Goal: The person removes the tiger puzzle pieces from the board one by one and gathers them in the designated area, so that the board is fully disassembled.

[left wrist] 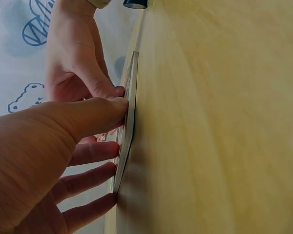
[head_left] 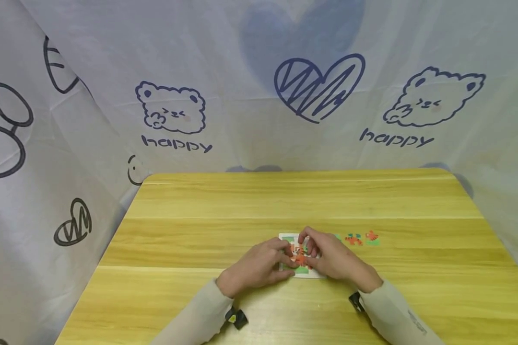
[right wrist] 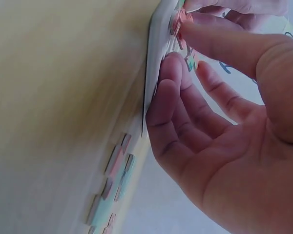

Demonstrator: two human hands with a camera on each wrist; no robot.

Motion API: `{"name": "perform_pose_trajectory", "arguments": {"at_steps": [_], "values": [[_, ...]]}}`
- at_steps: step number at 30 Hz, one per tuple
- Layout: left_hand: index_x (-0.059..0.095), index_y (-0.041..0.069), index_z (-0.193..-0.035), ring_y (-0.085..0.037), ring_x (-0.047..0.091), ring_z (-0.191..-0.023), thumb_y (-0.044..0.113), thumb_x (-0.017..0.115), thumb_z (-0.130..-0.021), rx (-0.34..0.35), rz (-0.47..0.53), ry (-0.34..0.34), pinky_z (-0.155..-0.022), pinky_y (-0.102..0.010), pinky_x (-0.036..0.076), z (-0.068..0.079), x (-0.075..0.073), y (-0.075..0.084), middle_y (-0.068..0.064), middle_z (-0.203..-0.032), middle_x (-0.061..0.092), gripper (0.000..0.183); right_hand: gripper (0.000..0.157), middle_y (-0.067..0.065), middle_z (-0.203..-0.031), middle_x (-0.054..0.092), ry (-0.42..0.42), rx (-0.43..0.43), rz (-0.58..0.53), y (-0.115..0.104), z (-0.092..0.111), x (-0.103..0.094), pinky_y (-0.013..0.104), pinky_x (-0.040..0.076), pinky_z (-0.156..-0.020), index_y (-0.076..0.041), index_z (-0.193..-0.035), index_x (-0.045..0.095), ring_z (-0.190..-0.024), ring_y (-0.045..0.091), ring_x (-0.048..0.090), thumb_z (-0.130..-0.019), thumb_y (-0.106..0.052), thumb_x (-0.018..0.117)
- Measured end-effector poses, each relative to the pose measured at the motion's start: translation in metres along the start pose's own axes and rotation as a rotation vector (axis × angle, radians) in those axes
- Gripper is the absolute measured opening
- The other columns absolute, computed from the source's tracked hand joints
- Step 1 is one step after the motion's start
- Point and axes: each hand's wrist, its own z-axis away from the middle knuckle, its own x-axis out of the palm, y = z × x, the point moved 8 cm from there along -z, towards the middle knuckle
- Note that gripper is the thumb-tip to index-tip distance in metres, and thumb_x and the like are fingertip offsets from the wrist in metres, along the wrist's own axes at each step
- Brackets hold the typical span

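Note:
A white-framed jigsaw puzzle board [head_left: 301, 270] with orange and green pieces lies on the table. My left hand [head_left: 264, 263] is at its left side, with the thumb and fairly straight fingertips touching the board's edge and face in the left wrist view. From the other side my right hand [head_left: 334, 256] reaches over the board. Its thumb and index finger pinch a tilted puzzle piece [right wrist: 190, 62], partly hidden by the fingers, while the other fingers bend against the board's edge [right wrist: 155, 58].
Several loose puzzle pieces, among them an orange and blue piece [head_left: 354, 239] and an orange and green piece [head_left: 372, 238], lie right of the board on the wooden table [head_left: 177, 239]. A printed cloth [head_left: 241, 120] hangs behind the table and along its left side.

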Motion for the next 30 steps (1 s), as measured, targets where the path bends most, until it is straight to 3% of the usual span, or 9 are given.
{"name": "perform_pose_trajectory", "arguments": {"at_steps": [16,30], "values": [[0.087,0.02,-0.115,-0.01,0.064,-0.1,0.031,0.083,-0.099,-0.001,-0.001,-0.004,-0.087,-0.018,0.055,0.0,-0.001,0.001,0.001,-0.119,0.075,0.02,0.023,-0.003,-0.09,0.071,0.097,-0.004,-0.024,0.0,0.007,-0.01,0.022,0.058,-0.072,-0.013,-0.121,0.07,-0.079,0.005,0.064,-0.101,-0.001,0.072],[0.086,0.019,-0.116,-0.011,0.063,-0.101,0.03,0.083,-0.099,0.004,0.004,-0.004,-0.088,-0.019,0.055,0.001,-0.003,0.003,0.001,-0.119,0.075,0.021,0.024,-0.002,-0.091,0.074,0.235,0.047,-0.032,0.022,0.037,-0.04,0.022,0.061,-0.072,-0.012,-0.121,0.075,-0.08,0.005,0.067,-0.1,0.001,0.074]]}}
